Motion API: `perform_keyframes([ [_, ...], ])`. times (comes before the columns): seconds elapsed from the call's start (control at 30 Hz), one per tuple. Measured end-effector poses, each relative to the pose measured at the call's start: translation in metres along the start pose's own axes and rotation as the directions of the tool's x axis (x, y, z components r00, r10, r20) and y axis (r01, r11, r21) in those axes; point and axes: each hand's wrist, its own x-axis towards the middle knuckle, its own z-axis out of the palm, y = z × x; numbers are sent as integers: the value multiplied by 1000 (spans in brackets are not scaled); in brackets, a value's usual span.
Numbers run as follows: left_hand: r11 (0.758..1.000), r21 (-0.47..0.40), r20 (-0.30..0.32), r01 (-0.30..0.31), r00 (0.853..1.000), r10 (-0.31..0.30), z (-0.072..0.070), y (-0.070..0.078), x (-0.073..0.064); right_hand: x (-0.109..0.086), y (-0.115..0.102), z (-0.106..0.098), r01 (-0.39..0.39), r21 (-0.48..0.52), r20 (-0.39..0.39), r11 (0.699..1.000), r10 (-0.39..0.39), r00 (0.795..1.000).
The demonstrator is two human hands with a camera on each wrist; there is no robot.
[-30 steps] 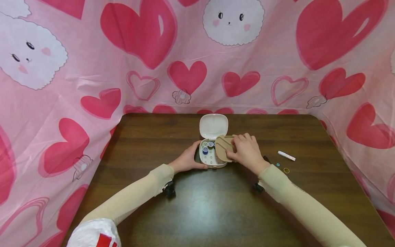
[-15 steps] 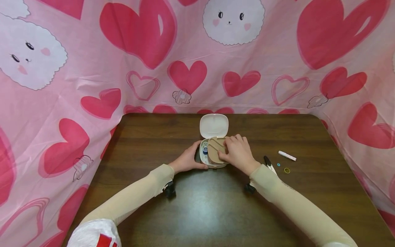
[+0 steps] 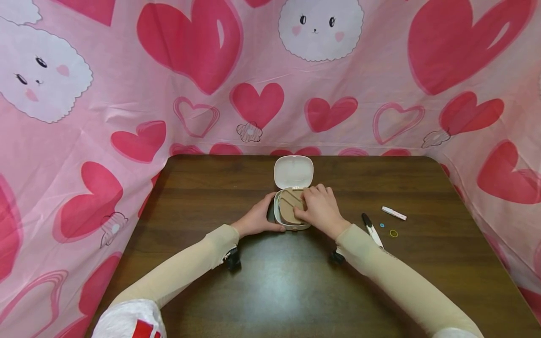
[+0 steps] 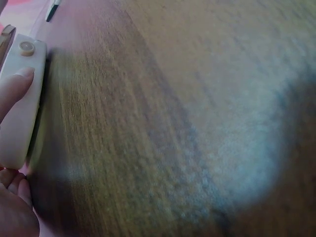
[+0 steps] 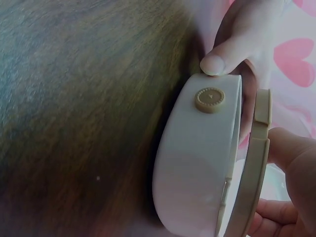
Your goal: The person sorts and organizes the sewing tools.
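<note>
A white sewing box (image 3: 277, 219) stands at the middle of the table with its hinged lid (image 3: 293, 172) tipped back. My left hand (image 3: 255, 218) grips its left side, the thumb at the front wall. Between thumb and fingers, my right hand (image 3: 322, 209) pinches a tan tray insert (image 3: 290, 213) with grooves. The tray overlaps the box's opening and hides most of the inside. From the right wrist view, the tray (image 5: 253, 180) sits just above the box's rim, a gap showing between them. A round tan button catch (image 5: 210, 100) marks the box's front.
Right of the box lie a white tool with a black end (image 3: 372, 230), a white pen-shaped item (image 3: 394, 213), a small blue disc (image 3: 382, 225) and a yellow-green ring (image 3: 394, 233). Pink heart-patterned cloth (image 3: 253, 56) hangs behind the wooden table (image 3: 203, 202).
My right hand has carried the tan tray leftward over the box, covering the thread spools that showed inside. The white tool has come out from behind the right arm. The left hand stays put.
</note>
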Motion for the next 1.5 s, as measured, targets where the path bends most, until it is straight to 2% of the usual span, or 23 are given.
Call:
perform_keyframes([
  [0.83,1000,-11,3,5,1000,-5,1,-3,3,4,-11,10,38,-43,-38,998,-40,998],
  [1.5,1000,-3,-1,23,1000,-23,2,-1,1,5,-10,15,29,-69,-36,997,-32,999],
])
